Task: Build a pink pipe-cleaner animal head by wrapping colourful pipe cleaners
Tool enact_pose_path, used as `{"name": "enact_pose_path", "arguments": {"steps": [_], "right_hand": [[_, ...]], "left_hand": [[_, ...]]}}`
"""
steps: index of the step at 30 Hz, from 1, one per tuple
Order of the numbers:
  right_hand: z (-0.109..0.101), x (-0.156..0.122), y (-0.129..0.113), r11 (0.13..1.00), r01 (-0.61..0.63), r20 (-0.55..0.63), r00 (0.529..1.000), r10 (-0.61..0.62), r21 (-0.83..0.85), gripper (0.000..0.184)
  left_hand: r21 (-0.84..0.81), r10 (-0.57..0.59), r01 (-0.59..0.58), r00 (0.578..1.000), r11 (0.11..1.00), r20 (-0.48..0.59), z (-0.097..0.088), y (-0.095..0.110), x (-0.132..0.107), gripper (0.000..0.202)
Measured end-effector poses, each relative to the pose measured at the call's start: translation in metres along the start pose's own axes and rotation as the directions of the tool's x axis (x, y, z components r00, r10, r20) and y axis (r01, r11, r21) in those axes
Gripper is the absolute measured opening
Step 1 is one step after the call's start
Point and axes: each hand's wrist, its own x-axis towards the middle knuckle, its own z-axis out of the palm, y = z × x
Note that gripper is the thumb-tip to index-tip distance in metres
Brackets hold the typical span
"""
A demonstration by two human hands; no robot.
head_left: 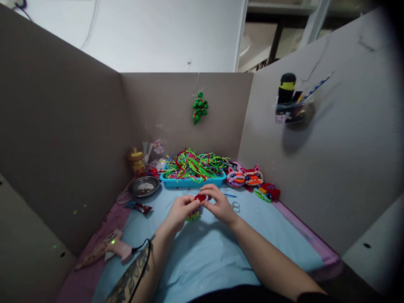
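Observation:
Over the middle of the table, both hands meet at a small red fuzzy piece [200, 198], which looks like shaped pipe cleaner. My left hand [182, 211] pinches its left side between thumb and fingers. On the right side, my right hand [219, 205] holds it with thumb and bent fingers. A green and multicoloured fuzzy piece [193, 216] shows just below the left fingers; whether that hand also grips it is hard to make out. Scissors [235, 206] lie right of my right hand, partly hidden by it.
Behind the hands stands a blue tray [192, 183] heaped with pipe cleaners [198, 165]. A metal dish [144, 186] and a pink glue gun [118, 248] are at left. Finished fuzzy pieces [244, 176] lie at right. Grey partitions [186, 134] enclose the table.

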Motion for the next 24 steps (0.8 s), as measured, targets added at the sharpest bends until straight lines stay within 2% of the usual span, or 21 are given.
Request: {"name": "enact_pose_path", "arguments": {"steps": [7, 12, 16, 24], "right_hand": [[0.0000, 0.0000, -0.0029, 1.000, 0.012, 0.006, 1.000, -0.012, -0.002, 0.017], [0.0000, 0.0008, -0.0019, 0.999, -0.022, -0.039, 0.999, 0.023, 0.032, 0.034], [-0.0012, 0.0003, 0.0029, 0.998, -0.042, -0.125, 0.991, 0.046, 0.039, 0.021], [-0.0020, -0.0016, 0.0065, 1.000, -0.012, -0.088, 0.996, 0.012, 0.004, 0.014]], "left_hand": [[-0.003, -0.012, 0.012, 1.000, 1.000, -0.006, 0.0008, 0.0010, -0.0003, 0.034], [-0.010, 0.015, -0.015, 0.998, 1.000, -0.061, 0.0009, 0.0037, -0.0003, 0.034], [-0.008, 0.019, -0.020, 0.997, 1.000, -0.071, -0.0007, 0.0032, 0.0004, 0.033], [-0.033, 0.008, -0.008, 1.000, 0.999, -0.002, -0.0021, -0.0010, 0.0002, 0.031]]}}
